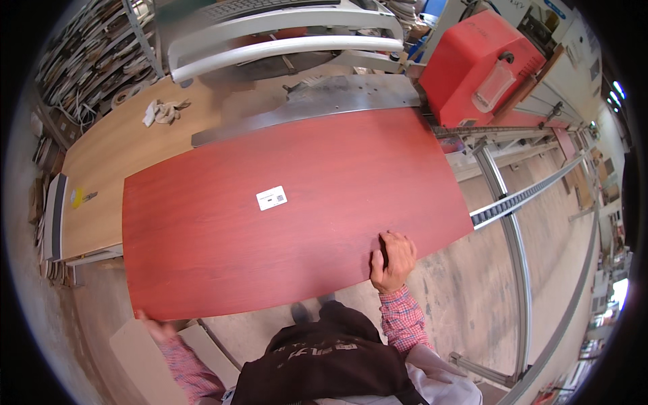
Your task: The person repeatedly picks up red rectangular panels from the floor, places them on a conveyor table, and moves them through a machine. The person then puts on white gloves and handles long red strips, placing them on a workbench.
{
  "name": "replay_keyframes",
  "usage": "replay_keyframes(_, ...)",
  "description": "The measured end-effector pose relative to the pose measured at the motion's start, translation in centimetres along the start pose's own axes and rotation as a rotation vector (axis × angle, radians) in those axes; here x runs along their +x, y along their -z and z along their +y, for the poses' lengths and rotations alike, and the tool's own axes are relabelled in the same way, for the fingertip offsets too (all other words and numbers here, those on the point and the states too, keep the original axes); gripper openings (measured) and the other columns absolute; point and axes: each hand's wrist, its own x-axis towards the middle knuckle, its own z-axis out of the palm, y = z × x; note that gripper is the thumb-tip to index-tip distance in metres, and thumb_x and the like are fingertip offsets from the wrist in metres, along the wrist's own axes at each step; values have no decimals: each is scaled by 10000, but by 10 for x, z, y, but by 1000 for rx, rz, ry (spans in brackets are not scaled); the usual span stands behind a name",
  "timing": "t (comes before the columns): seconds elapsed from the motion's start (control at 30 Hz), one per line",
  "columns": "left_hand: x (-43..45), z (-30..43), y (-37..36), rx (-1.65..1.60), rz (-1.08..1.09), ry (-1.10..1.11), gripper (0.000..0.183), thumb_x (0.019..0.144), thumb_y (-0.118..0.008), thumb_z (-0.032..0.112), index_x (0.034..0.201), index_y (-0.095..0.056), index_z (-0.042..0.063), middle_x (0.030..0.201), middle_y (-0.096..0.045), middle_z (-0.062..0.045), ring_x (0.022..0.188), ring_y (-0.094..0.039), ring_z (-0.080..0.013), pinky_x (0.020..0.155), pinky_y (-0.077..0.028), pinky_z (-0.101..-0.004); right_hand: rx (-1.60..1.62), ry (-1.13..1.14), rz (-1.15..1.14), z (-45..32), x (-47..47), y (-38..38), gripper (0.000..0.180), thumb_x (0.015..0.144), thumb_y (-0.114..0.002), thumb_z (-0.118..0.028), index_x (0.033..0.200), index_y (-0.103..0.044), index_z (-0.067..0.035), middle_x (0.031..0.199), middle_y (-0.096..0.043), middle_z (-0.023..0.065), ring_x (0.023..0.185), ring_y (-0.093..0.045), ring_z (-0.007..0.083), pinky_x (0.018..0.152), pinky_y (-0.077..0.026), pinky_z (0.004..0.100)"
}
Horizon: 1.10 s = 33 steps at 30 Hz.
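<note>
A large reddish wood-grain panel [298, 223] lies before me, with a white printed label [271, 198] stuck on its upper face. My right hand [394, 258] rests on top of the panel near the front edge, thumb set apart from the bent fingers. At the panel's near left corner is my left hand [157, 326], blurred; whether its fingers close around the corner is unclear. The panel's far edge runs along a metal guide plate [349, 96], beside a red machine housing [481, 66].
Under the panel's left side is a light wood-grain table [96, 202] with crumpled gloves [164, 111] and a yellow item [76, 198]. Behind stands a white frame [288, 48] under a keyboard [268, 7]. An aluminium rail frame [516, 253] stands right. Edging coils [91, 55] fill a rack.
</note>
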Motion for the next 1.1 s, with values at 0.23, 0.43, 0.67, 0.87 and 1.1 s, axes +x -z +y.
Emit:
replay_keyframes(0.23,106,45,75,44,-255,-252,382,1096,-422,327,1079,-666,34,1039,-710,-76,972,-678,-216,899,-580,-418,21,13,-13,9,2,-1,311,778,-627,-145,1034,-718,7,960,-712,164,1003,-698,362,995,-470,518)
replay_keyframes(0.43,30,42,3,127,375,-446,403,1103,-416,338,1063,-668,26,972,-699,-58,916,-668,-199,868,-576,-396,33,-21,-83,21,8,7,351,764,-620,-187,1030,-744,6,921,-730,142,977,-729,328,1077,-448,491)
replay_keyframes(0.67,-24,14,-64,266,123,-186,393,1087,-461,335,1172,-634,-7,1223,-715,-151,1096,-687,-295,978,-573,-459,-10,-71,-112,85,16,33,321,762,-625,-236,972,-735,-18,954,-752,106,972,-732,309,1061,-456,521)
replay_keyframes(0.87,-97,-91,-161,404,28,-7,422,1077,-449,342,1228,-625,-10,1267,-693,-159,1139,-668,-301,999,-553,-456,74,-11,-115,132,42,48,341,822,-669,-279,1044,-728,-27,1011,-750,116,963,-728,318,1016,-490,552)
replay_keyframes(1.1,-143,-134,-200,414,-56,96,465,1065,-436,350,1293,-614,-14,1319,-667,-170,1189,-646,-309,1024,-529,-452,18,-61,-111,193,63,86,410,839,-655,-357,1072,-742,-32,996,-744,124,984,-729,312,1060,-467,521)
